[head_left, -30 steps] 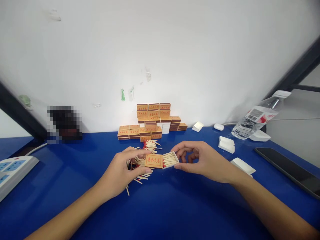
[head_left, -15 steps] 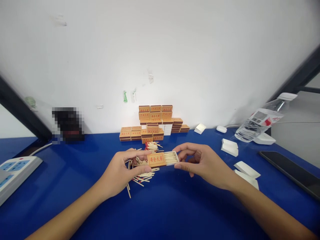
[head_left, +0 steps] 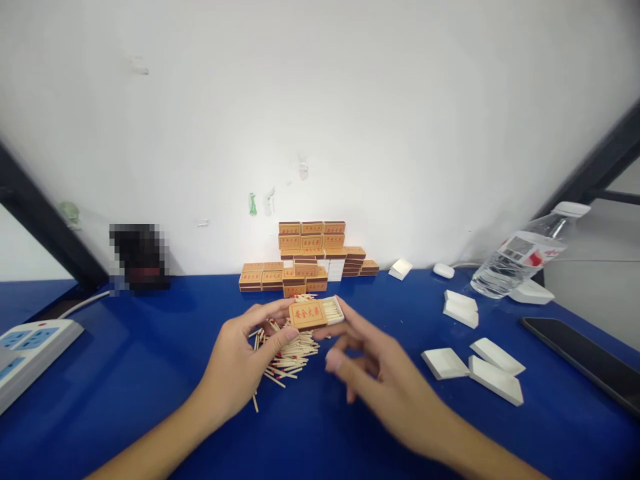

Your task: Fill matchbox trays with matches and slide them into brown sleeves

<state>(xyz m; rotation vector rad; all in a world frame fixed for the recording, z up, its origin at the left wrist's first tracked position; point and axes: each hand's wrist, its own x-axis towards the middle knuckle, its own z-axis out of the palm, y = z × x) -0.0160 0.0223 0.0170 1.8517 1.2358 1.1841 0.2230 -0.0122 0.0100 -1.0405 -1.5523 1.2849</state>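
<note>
Between the thumb and fingers of my left hand is an orange matchbox with red lettering. Its white tray sticks partly out at the right end, filled with pale matchsticks. My right hand is at that end, with a fingertip touching or very close to the tray. Its thumb hangs apart from the box and its other fingers are loosely curled. Under the matchbox and beside my left hand lies a pile of loose red-tipped matches on the blue table.
Stacked matchboxes stand against the wall. White empty trays lie to the right, near a black phone and a tilted water bottle. A power strip sits at the left, and a white earbud-like case at the back.
The tray has slid further into the matchbox sleeve. My right thumb has come off the tray, and that hand has moved lower and nearer. The camera view has tilted slightly up.
</note>
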